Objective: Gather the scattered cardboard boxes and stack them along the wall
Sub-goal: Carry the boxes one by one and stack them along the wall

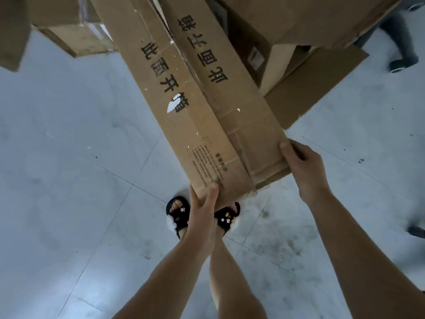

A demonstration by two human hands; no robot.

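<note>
**Holding a long cardboard box by its near end**

Looking down from the head camera, I see both bare hands gripping the near end of a long box (pixel 202 107) that slants from the near centre up and away to the far left. My left hand (pixel 203 208) is closed on its near left corner, thumb on top and fingers hidden underneath. My right hand (pixel 301 162) is closed on the near right corner, thumb pressed on the top face and fingers wrapped round the edge.

The box top has two long flaps meeting along a centre seam, printed with large black characters, with a small white torn patch on the left flap and a block of small print near my left hand.

Past the box, at the far right, lies a pile of other boxes (pixel 299 17) with a flat cardboard sheet (pixel 317 88) sticking out beneath them. Another box (pixel 69 35) sits at the far left. Whether the long box touches the pile, I cannot tell.

Below my hands, two feet in black sandals (pixel 178 215) stand on the pale grey tiled floor (pixel 69 157).
</note>
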